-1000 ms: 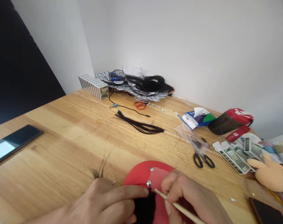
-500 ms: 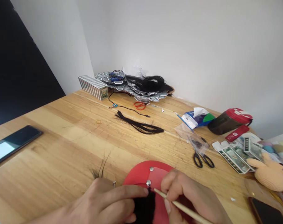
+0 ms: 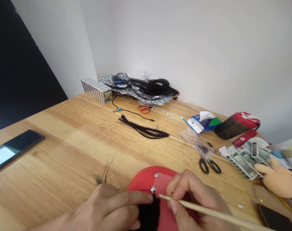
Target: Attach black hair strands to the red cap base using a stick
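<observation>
At the bottom of the view lies a round red piece (image 3: 142,178) with metal studs, their ends rounded and silver. A patch of black hair (image 3: 149,213) covers part of it. My left hand (image 3: 117,205) has its index finger pressed on the top edge of the hair, the other fingers curled at the patch's left side. Between thumb and fingers, my right hand (image 3: 191,199) pinches a thin wooden stick (image 3: 208,211). The stick's tip touches or hovers just beside the hair, below the lower stud; which one I cannot tell.
A bundle of black hair (image 3: 143,128) lies mid-table. Black-handled scissors (image 3: 209,165), a tissue pack (image 3: 204,123), a dark red-lidded container (image 3: 237,125), small boxes (image 3: 242,163) and a plush toy (image 3: 278,179) are at right. A phone (image 3: 16,149) is at left.
The stick's rear end has swung up and right, so it lies flatter. My right fingers have shifted slightly around it, while its tip and my left hand stay almost in place.
</observation>
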A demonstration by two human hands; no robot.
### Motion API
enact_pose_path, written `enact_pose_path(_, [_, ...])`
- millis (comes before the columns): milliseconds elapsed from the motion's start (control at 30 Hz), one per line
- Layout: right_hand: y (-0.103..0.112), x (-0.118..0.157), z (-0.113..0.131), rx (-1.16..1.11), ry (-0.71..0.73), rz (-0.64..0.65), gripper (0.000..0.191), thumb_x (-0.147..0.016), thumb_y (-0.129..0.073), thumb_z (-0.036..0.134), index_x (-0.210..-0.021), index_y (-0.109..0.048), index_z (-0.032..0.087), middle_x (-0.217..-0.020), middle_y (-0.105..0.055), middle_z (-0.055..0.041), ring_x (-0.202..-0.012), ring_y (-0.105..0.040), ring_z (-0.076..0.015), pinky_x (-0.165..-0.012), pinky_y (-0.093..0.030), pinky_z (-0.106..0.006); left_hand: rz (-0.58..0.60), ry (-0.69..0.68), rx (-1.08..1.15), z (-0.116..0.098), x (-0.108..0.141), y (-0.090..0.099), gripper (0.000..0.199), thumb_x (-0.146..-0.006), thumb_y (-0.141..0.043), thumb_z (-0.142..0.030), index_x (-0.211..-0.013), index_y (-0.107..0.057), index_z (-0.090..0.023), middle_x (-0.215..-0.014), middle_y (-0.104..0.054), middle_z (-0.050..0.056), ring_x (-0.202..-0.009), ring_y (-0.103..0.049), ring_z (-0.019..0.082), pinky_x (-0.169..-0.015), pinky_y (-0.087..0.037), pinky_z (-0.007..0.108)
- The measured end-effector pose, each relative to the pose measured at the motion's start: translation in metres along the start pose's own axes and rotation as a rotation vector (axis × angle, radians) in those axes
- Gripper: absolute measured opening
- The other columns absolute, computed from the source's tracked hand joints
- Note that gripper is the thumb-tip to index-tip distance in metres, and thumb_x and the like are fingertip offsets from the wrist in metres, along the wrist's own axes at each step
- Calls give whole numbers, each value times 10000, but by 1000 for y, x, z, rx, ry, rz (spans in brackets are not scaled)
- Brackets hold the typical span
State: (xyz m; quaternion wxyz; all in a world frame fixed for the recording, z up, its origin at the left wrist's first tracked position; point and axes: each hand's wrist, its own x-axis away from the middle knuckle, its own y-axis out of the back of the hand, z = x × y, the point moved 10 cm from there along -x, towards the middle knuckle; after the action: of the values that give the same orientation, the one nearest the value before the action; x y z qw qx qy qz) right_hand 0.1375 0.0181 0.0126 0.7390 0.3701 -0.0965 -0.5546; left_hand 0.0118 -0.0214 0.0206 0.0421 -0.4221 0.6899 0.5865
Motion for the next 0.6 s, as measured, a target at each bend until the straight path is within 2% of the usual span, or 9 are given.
enact_pose_path(133, [1,-3,-4,-51,-29,6,173,-769,-495,97,-695,-448,246,-605,-592,63,-513,-598,-107,-478,-463,-182,11,19,31,2,1,-3,300,-1026,-294,-200,-964,-587,-173,-958,-769,61,-537,-690,101,-511,-555,179])
enact_pose_path(233, [2,-5,-2,-88,8,-24,163,-748,-508,92,-689,-471,240,-604,-597,63,-503,-597,-99,-474,-450,-175,-1,32,120,5,-1,-4,278,-1025,-297,-209,-1033,-571,-165,-972,-761,65,-606,-710,102,-580,-566,170])
enact_pose_path(333, [2,-5,-4,-113,31,-45,168,-745,-507,85,-694,-477,241,-602,-588,71,-502,-587,-94,-479,-436,-173,-52,173,302,18,-3,0,270,-1026,-308,-268,-1034,-565,-190,-940,-745,27,-744,-715,93,-686,-549,138])
enact_pose_path(400, [0,-4,-7,-128,14,-26,166,-755,-496,91,-694,-466,243,-607,-580,69,-503,-571,-94,-476,-429,-174,-65,322,403,30,-2,0,273,-1017,-336,-302,-939,-581,-209,-854,-721,-6,-751,-692,83,-686,-523,118])
enact_pose_path(433, [-2,-4,-9,-132,0,-7,166,-759,-490,93,-695,-462,243,-607,-576,70,-496,-557,-92,-469,-421,-172,-45,394,424,34,-2,-1,285,-1010,-354,-310,-875,-584,-210,-792,-700,-18,-706,-673,79,-653,-510,112])
enact_pose_path(500, [-5,-3,-12,-134,-17,22,165,-760,-485,99,-691,-453,245,-594,-559,74,-476,-522,-88,-443,-390,-167,65,501,414,37,-2,-10,319,-993,-379,-328,-778,-580,-206,-665,-643,-32,-584,-615,82,-549,-477,118])
enact_pose_path(600, [-5,-5,-13,-153,-33,42,153,-766,-471,115,-692,-448,246,-579,-536,78,-468,-498,-91,-436,-374,-174,242,571,370,35,-6,-24,343,-978,-381,-366,-762,-592,-204,-623,-624,-33,-525,-567,96,-471,-432,137])
